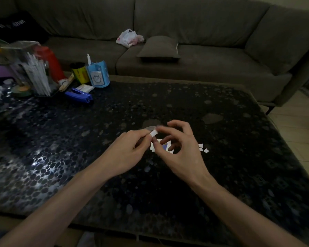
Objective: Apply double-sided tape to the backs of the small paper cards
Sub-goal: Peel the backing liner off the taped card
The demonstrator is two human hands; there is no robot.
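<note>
A blue plastic stapler and a blue paper pen holder are placed near the far left corner of the dark pebble-patterned table.

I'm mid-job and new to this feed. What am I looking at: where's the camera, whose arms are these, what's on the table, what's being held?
There is no machine here. One camera, worn on a person's head, looks forward and down at their bare arms. The left hand and right hand pinch a small white strip between them, above the dark table. I cannot tell whether it is tape or card. Under the hands lie small cards, with a few white scraps to their right. At the far left are a blue stapler, a blue cup and other clutter. A sofa stands behind.
</note>
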